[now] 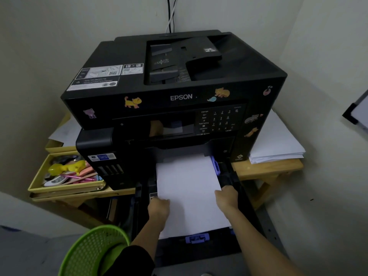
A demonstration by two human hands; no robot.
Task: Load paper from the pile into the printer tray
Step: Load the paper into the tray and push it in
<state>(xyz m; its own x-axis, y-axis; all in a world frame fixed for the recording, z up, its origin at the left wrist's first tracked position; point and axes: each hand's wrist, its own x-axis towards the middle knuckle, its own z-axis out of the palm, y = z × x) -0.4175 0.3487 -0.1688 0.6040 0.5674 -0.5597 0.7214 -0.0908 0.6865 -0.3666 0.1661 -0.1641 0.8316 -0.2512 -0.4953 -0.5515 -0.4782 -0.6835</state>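
white paper (189,188) between both hands (159,206)

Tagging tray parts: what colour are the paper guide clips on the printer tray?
Light purple, on the paper guide clips of the black tray; head view, the only one.

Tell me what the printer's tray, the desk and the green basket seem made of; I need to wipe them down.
Tray: looks like black matte plastic, moulded, with lilac plastic guides.
Desk: pale unpainted wood, going by the yellowish tone and square-cut legs; the finish is unclear.
Green basket: apparently plastic, a glossy bright-green mesh of small holes with a smooth rim.
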